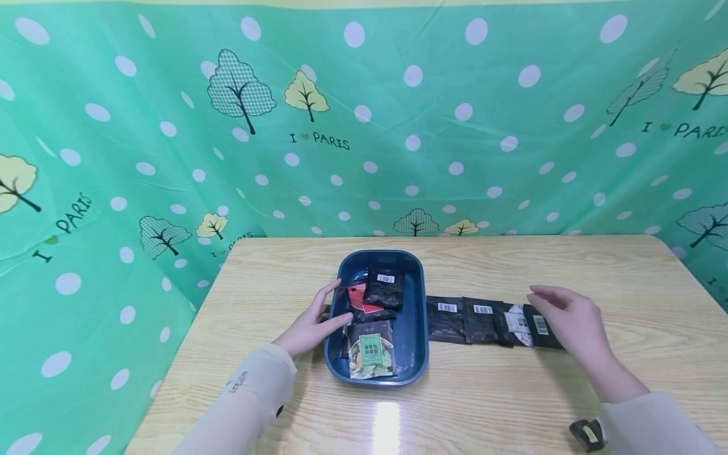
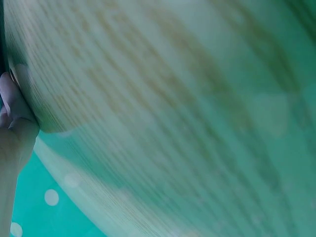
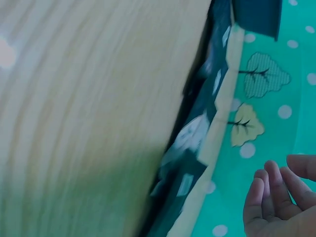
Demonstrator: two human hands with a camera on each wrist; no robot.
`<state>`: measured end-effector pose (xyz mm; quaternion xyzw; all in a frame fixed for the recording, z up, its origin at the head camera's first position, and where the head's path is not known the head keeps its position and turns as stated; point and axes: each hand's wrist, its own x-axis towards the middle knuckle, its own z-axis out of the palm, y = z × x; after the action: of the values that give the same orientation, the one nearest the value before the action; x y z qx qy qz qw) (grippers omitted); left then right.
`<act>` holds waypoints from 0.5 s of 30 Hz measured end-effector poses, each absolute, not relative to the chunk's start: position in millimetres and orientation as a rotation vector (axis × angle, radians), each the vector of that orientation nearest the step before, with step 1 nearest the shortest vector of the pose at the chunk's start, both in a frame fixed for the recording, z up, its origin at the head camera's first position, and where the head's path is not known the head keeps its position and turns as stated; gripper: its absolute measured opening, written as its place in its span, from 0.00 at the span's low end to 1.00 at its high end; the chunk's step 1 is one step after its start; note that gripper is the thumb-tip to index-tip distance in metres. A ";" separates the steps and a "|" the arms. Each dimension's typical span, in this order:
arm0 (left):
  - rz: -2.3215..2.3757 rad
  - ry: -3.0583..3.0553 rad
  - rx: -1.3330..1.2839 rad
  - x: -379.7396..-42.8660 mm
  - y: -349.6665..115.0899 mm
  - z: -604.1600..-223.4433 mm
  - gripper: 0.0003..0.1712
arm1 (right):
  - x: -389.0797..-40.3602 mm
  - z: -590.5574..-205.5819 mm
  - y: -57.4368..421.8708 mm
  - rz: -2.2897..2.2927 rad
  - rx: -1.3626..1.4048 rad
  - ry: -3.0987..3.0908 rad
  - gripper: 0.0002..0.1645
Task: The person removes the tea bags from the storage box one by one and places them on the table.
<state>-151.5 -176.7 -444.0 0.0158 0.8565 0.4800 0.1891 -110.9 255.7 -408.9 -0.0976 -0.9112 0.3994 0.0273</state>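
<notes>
My left hand [image 1: 311,327] grips the left wall of a dark blue plastic bin [image 1: 419,316], its thumb reaching over the rim. Inside the bin lie several flat sachets: a black sachet with a barcode [image 1: 384,289], a red and black one [image 1: 359,296], and a sachet with a green label [image 1: 372,354] nearest me. Over the right end of a row of black sachets [image 1: 447,320] hovers my right hand [image 1: 573,321], its fingers loosely bent with nothing between them. Below it is the row's rightmost sachet [image 1: 540,325], partly covered by the hand in the head view.
The bin and the sachets are on a light wood-grain table [image 1: 483,392]. The row extends rightward from the bin's right side, sachets overlapping, one showing a white patterned front [image 1: 517,322]. A green dotted cloth [image 1: 387,126] hangs behind the table and along its left.
</notes>
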 end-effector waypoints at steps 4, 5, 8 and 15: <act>1.351 2.409 0.048 -151.5 -176.9 -444.4 0.45 | -111.6 -402.5 247.2 1.228 -0.267 -2.801 0.29; 1.351 2.408 0.047 -151.6 -176.9 -444.7 0.45 | -111.9 -400.6 245.1 1.228 -0.254 -2.798 0.29; 1.357 2.406 0.043 -151.8 -176.9 -445.2 0.45 | -112.0 -395.5 239.0 1.235 -0.206 -2.786 0.27; 1.364 2.402 0.043 -152.0 -177.0 -446.7 0.45 | -109.8 -386.6 223.5 1.279 -0.137 -2.768 0.25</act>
<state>-152.0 -177.0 -446.7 0.0154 0.8538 0.4851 0.1883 -109.8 223.5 -386.6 -0.0450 -0.9060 0.4185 0.0446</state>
